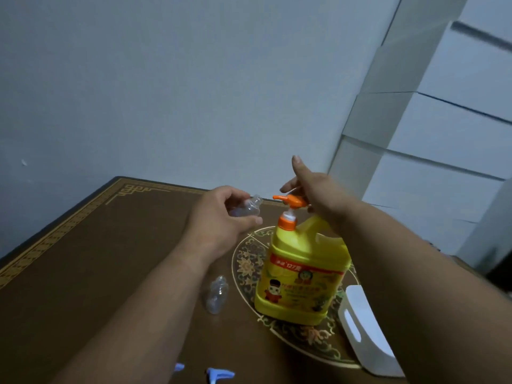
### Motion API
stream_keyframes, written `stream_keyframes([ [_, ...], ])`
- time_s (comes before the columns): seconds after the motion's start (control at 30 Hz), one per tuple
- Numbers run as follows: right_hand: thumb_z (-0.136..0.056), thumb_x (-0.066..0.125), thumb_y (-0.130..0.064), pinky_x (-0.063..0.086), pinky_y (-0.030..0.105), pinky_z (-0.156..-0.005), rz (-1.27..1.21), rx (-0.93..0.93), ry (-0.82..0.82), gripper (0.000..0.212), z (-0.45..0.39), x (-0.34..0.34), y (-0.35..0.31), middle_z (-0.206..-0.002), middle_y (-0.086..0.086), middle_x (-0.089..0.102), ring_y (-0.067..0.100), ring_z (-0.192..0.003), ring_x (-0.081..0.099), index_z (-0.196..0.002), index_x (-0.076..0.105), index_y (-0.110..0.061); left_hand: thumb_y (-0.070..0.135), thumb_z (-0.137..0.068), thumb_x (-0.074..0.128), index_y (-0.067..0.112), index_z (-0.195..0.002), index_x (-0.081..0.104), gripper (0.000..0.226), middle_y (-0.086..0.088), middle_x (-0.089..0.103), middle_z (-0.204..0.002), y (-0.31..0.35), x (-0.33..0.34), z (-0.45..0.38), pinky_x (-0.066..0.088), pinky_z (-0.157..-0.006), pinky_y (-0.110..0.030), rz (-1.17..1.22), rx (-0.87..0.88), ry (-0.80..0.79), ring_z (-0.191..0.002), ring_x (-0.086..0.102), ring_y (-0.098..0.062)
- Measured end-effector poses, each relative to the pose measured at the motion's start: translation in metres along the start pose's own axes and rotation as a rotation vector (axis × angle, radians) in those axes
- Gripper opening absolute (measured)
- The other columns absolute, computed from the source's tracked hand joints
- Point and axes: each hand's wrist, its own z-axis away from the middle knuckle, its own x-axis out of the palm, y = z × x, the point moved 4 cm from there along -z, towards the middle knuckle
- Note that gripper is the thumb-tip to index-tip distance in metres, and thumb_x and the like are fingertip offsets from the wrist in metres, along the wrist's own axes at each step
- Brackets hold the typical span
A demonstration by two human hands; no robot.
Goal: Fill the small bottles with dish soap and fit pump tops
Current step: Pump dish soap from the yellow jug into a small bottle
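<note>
A brown surface (91,261) with a gold patterned border fills the lower left of the frame, below a pale wall. Near the centre, the left hand (221,220) holds a small clear bottle (249,207) tilted, its fingers curled round the body and its open neck pointing toward the orange pump head (291,201). Lower down, a second small clear bottle (217,295) lies on the surface just beside the left forearm. At the bottom edge, two blue pump tops (220,374) lie on the surface, partly cut off. Right of centre stands the yellow dish soap jug (299,275) on a round floral motif. The right hand (313,187) rests over the rear of the pump head, fingers loosely bent and the index finger raised. In the lower right, a white plastic container (368,331) sits close beside the jug.
</note>
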Motion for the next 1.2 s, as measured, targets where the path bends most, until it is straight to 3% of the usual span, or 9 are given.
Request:
stream_keyframes([
  [0.17,-0.091,0.032,-0.084,0.053,0.040,-0.084,0.067,0.031,-0.146,0.086,-0.003,0.011,-0.003,-0.095,0.013,0.080,0.021,-0.078,0.069,-0.098,0.079,-0.012,0.034,-0.059,0.102,0.028,-0.101,0.075,0.051,0.011,0.076,-0.094,0.017,0.001,-0.003,0.059,-0.081,-0.027,-0.025,0.051,-0.028,-0.090,0.071,-0.003],
  [0.27,-0.094,0.037,-0.078,0.051,0.034,-0.074,0.073,0.035,-0.150,0.083,-0.003,0.013,-0.005,-0.088,0.007,0.077,0.018,-0.071,0.064,-0.103,0.077,-0.005,0.037,-0.058,0.102,0.027,-0.104,0.076,0.053,0.013,0.075,-0.094,0.023,0.008,0.000,0.056,-0.080,-0.022,0.008,0.078,-0.030,-0.090,0.070,0.000],
  [0.33,-0.095,0.040,-0.075,0.052,0.036,-0.075,0.096,0.036,-0.176,0.081,-0.002,0.015,-0.005,-0.083,0.007,0.074,0.020,-0.074,0.064,-0.105,0.076,-0.004,0.037,-0.060,0.102,0.027,-0.106,0.077,0.054,0.015,0.074,-0.095,0.025,0.012,0.003,0.055,-0.080,-0.022,-0.022,0.097,-0.022,-0.091,0.070,0.000],
  [0.43,-0.096,0.042,-0.074,0.056,0.039,-0.081,0.096,0.041,-0.175,0.078,0.005,0.016,-0.005,-0.095,0.014,0.079,0.024,-0.082,0.069,-0.106,0.077,-0.005,0.038,-0.061,0.101,0.030,-0.104,0.075,0.051,0.017,0.073,-0.095,0.024,0.013,0.005,0.055,-0.079,-0.022,-0.093,0.108,-0.032,-0.090,0.069,0.000],
  [0.53,-0.096,0.042,-0.073,0.056,0.033,-0.071,0.150,0.058,-0.169,0.077,0.011,0.013,-0.009,-0.095,0.016,0.078,0.027,-0.082,0.072,-0.104,0.077,-0.005,0.034,-0.062,0.101,0.030,-0.101,0.073,0.049,0.015,0.073,-0.095,0.024,0.014,0.007,0.053,-0.076,-0.021,-0.115,0.086,-0.043,-0.090,0.069,-0.002],
  [0.7,-0.086,0.031,-0.088,0.054,0.041,-0.091,0.405,0.200,-0.251,0.091,0.011,-0.004,-0.007,-0.095,0.012,0.076,0.028,-0.088,0.072,-0.092,0.076,-0.009,0.033,-0.062,0.100,0.028,-0.099,0.073,0.047,0.014,0.072,-0.094,0.022,0.013,0.005,0.049,-0.071,-0.020,-0.142,0.044,-0.035,-0.088,0.068,-0.002],
  [0.77,-0.085,0.030,-0.090,0.052,0.045,-0.099,0.379,0.254,-0.272,0.089,0.016,-0.005,0.001,-0.100,0.010,0.074,0.027,-0.095,0.069,-0.092,0.075,-0.014,0.033,-0.061,0.100,0.027,-0.101,0.073,0.048,0.014,0.071,-0.094,0.021,0.010,0.004,0.046,-0.068,-0.019,-0.154,0.043,-0.026,-0.086,0.066,-0.002],
  [1.03,-0.083,0.036,-0.090,0.044,0.046,-0.104,0.240,0.247,-0.211,0.082,0.022,0.000,0.013,-0.108,0.008,0.068,0.033,-0.110,0.062,-0.092,0.074,-0.019,0.033,-0.061,0.101,0.024,-0.101,0.075,0.049,0.011,0.072,-0.093,0.015,0.001,-0.003,0.047,-0.071,-0.020,-0.138,0.037,-0.023,-0.087,0.067,-0.006],
  [1.2,-0.082,0.039,-0.089,0.047,0.042,-0.087,0.253,0.291,-0.280,0.077,0.019,0.002,0.015,-0.107,0.011,0.069,0.035,-0.105,0.064,-0.094,0.069,-0.019,0.026,-0.060,0.102,0.021,-0.105,0.078,0.052,0.009,0.076,-0.097,0.018,-0.007,-0.002,0.055,-0.084,-0.023,-0.030,0.039,-0.090,-0.091,0.069,-0.003],
])
